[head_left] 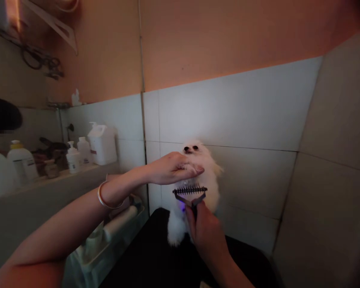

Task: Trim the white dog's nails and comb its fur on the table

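Observation:
A small fluffy white dog (210, 172) is upright on the black table top (147, 248), facing me with its head raised. My left hand (175, 168) reaches in from the left and is closed on the fur under the dog's chin, thumb pointing right; its other fingers are partly hidden. A pet grooming rake (190, 196) with a row of dark curved teeth is held by its handle in my right hand (207, 228), fingers wrapped round it. The rake's head is at the dog's chest, just below my left hand.
Pump bottles (73, 158) and a big white jug (102, 144) line the ledge at left. Below it, a basket (99, 256) holds a pale roll (120, 222). White tiled walls (243, 116) close in behind and right of the table.

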Demonstrator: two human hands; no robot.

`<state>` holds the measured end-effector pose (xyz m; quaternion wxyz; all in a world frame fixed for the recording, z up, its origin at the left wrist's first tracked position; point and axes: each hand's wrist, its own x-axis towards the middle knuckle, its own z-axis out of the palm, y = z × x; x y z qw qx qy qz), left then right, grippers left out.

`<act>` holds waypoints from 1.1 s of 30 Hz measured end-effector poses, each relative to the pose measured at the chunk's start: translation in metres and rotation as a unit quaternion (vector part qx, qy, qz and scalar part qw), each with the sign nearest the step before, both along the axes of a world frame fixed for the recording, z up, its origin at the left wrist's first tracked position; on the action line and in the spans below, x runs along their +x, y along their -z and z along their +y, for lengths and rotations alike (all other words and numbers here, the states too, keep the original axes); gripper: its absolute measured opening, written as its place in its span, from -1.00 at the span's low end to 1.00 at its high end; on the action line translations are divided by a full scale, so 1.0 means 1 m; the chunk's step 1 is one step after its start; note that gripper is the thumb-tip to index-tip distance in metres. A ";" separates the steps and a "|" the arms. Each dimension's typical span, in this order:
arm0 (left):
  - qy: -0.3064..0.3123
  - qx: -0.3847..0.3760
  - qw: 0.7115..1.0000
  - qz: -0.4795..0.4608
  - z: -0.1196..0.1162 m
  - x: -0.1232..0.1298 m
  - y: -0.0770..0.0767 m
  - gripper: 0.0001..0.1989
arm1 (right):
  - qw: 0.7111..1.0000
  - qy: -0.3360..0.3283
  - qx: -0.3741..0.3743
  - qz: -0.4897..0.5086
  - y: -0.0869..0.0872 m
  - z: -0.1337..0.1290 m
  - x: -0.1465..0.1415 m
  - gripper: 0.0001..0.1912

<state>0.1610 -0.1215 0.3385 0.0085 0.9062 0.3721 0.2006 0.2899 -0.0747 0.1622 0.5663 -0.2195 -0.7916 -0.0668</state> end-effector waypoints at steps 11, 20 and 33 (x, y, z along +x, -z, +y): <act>0.024 -0.011 1.000 0.015 -0.010 -0.006 0.014 -0.73 | 0.999 -0.046 -0.006 -0.002 0.045 -0.040 0.022 -0.77; 0.011 -0.016 1.000 0.015 -0.014 -0.006 0.011 -0.67 | 0.999 0.045 0.017 0.013 0.015 -0.012 -0.006 -0.66; 0.042 -0.042 0.998 0.018 -0.009 -0.007 0.020 -0.75 | 0.999 -0.025 -0.026 -0.018 0.039 -0.035 0.024 -0.77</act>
